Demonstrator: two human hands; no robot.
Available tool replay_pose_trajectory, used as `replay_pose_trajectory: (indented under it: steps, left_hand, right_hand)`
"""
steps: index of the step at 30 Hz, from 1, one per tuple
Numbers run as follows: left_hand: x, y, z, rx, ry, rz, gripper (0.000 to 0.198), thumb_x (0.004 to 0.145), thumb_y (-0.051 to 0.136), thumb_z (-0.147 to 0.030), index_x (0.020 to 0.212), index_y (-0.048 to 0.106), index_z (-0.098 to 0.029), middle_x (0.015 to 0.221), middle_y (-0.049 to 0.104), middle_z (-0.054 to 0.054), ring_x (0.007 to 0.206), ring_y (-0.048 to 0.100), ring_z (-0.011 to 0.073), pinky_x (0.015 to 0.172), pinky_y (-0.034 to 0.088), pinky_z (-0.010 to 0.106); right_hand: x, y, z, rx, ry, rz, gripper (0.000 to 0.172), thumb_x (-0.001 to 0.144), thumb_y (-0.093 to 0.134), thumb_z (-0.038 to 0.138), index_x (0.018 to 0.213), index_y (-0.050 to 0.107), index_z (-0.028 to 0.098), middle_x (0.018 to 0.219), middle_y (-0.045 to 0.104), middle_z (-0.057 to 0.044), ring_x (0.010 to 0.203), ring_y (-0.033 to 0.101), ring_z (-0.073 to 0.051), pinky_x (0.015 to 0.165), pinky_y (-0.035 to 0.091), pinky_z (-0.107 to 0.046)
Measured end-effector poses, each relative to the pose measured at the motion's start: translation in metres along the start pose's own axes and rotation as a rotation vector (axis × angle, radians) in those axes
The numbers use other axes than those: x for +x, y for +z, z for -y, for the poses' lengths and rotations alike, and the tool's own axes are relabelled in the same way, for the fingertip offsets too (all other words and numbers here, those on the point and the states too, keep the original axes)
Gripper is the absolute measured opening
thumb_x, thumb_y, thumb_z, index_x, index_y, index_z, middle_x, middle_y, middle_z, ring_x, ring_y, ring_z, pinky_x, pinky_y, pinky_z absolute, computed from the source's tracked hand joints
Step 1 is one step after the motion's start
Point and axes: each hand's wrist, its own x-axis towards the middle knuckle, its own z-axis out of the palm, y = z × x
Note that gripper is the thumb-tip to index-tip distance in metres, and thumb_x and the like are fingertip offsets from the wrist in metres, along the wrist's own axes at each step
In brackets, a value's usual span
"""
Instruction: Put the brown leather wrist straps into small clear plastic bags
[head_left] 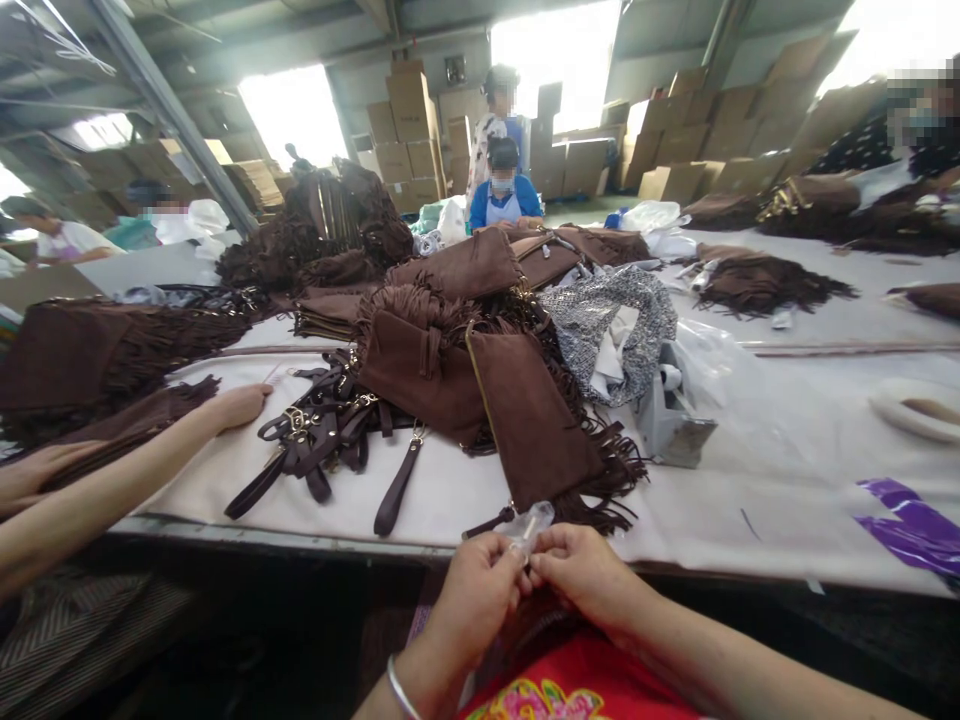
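At the table's near edge, my left hand (484, 585) and my right hand (581, 570) meet, fingers pinched together. Between them is a small piece of clear plastic (534, 522); what is inside or under it is hard to make out. Just beyond my hands lies a brown fringed pouch (529, 420) with a gold zipper along its left edge, overlapping another brown pouch (420, 375). A dark wrist strap (399, 485) with a metal clasp rests to the left, beside a heap of similar straps (319, 430).
A co-worker's arm (240, 405) reaches in from the left over the white table (750, 520). A tape dispenser (679, 425), a patterned grey bag (607, 320), a tape roll (919, 408) and purple plastic (907, 525) lie rightward. More fringed pouches (330, 225) are piled behind.
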Motion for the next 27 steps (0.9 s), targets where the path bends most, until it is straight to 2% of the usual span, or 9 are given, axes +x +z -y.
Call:
replay_pose_trajectory:
  steps: [4,7,12,14,16,18,22,25,27]
  left_hand:
    - [-0.003,-0.006,-0.002,-0.287,-0.192,0.127,0.017,0.077,0.058,-0.029,0.070,0.059,-0.014,0.049,0.051,-0.005,0.037,0.036,0.0037,0.039,0.027,0.016]
    - [-0.006,-0.008,-0.001,-0.413,-0.299,0.170,0.016,0.076,0.059,-0.028,0.074,0.062,-0.012,0.052,0.054,-0.003,0.036,0.038,0.0031,0.037,0.029,0.015]
    - [-0.012,0.000,0.000,-0.515,-0.523,0.119,0.023,0.080,0.053,-0.029,0.068,0.061,-0.011,0.054,0.054,-0.002,0.035,0.037,0.0022,0.034,0.029,0.014]
    - [-0.016,0.004,-0.001,-0.479,-0.523,0.130,0.030,0.083,0.050,-0.035,0.066,0.060,-0.012,0.051,0.051,-0.002,0.033,0.035,0.0027,0.033,0.027,0.014]
    - [-0.021,0.006,-0.001,-0.356,-0.412,0.136,0.036,0.086,0.048,-0.042,0.068,0.061,-0.013,0.050,0.052,-0.003,0.032,0.034,0.0039,0.033,0.025,0.016]
    - [-0.025,0.004,-0.001,-0.118,-0.218,0.110,0.040,0.087,0.047,-0.046,0.068,0.063,-0.015,0.050,0.055,-0.001,0.033,0.036,0.0060,0.036,0.025,0.019]
    - [-0.032,-0.007,0.004,0.452,0.240,-0.082,0.035,0.091,0.046,-0.034,0.067,0.065,-0.018,0.064,0.068,0.004,0.057,0.057,0.0135,0.054,0.038,0.024]
    - [-0.033,-0.015,0.015,0.706,0.431,-0.186,0.026,0.091,0.044,-0.023,0.079,0.067,-0.021,0.079,0.072,0.005,0.071,0.064,0.0171,0.065,0.043,0.027]
    - [-0.033,-0.018,0.023,0.811,0.499,-0.217,0.025,0.091,0.043,-0.021,0.085,0.067,-0.021,0.082,0.073,0.006,0.075,0.067,0.0188,0.068,0.046,0.028]
  right_hand:
    - [-0.001,0.003,0.000,0.008,-0.078,0.016,0.012,0.063,0.058,0.022,0.072,0.061,0.014,0.058,0.068,0.000,0.053,0.060,-0.011,0.052,0.042,-0.020]
    - [-0.003,0.005,-0.002,-0.022,-0.071,-0.006,0.014,0.064,0.056,0.022,0.076,0.060,0.015,0.057,0.067,0.000,0.051,0.059,-0.012,0.049,0.041,-0.020]
    - [-0.001,0.010,-0.009,0.005,-0.060,-0.021,0.012,0.063,0.056,0.022,0.074,0.057,0.017,0.053,0.063,0.004,0.046,0.056,-0.011,0.043,0.038,-0.019]
    - [0.002,0.012,-0.010,-0.023,-0.057,-0.029,0.015,0.062,0.057,0.021,0.077,0.058,0.017,0.053,0.063,0.004,0.044,0.055,-0.010,0.040,0.037,-0.018]
    - [0.005,0.011,-0.010,-0.110,-0.040,-0.027,0.015,0.064,0.056,0.021,0.079,0.058,0.017,0.053,0.062,0.004,0.041,0.053,-0.010,0.037,0.035,-0.018]
    - [0.006,0.005,-0.009,-0.239,-0.012,0.028,0.011,0.068,0.054,0.021,0.077,0.058,0.017,0.050,0.061,0.005,0.037,0.051,-0.010,0.035,0.034,-0.018]
    - [0.003,-0.017,0.004,-0.634,-0.041,0.146,0.011,0.074,0.053,0.020,0.066,0.060,0.018,0.051,0.063,0.002,0.040,0.054,-0.011,0.039,0.035,-0.019]
    - [-0.002,-0.026,0.028,-0.948,-0.276,0.062,0.020,0.081,0.055,0.024,0.066,0.065,0.018,0.061,0.068,-0.003,0.056,0.061,-0.014,0.052,0.040,-0.022]
    - [-0.002,-0.023,0.044,-1.036,-0.506,0.104,0.021,0.087,0.052,0.024,0.076,0.069,0.019,0.074,0.071,-0.004,0.070,0.064,-0.016,0.064,0.044,-0.023]
